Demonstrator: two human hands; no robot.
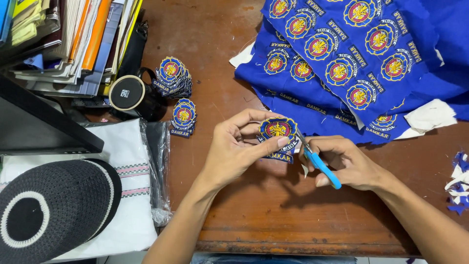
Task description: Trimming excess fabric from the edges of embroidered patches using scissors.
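Observation:
My left hand [233,146] pinches a round blue embroidered patch [277,129] with a red and yellow emblem, held above the wooden table [273,215]. My right hand [344,161] grips small scissors with blue handles [320,165], their blades at the patch's right edge. A small blue label strip [279,157] hangs under the patch by my left thumb. Blue cloth [351,63] covered in several uncut patches of the same kind lies at the top right.
Two stacks of cut patches [178,98] stand left of centre beside a black mug [128,94]. Books and papers [73,39] pile up at top left. A black and white knitted cap [53,210] rests on bagged white cloth [132,186]. Fabric scraps [458,183] lie at the right edge.

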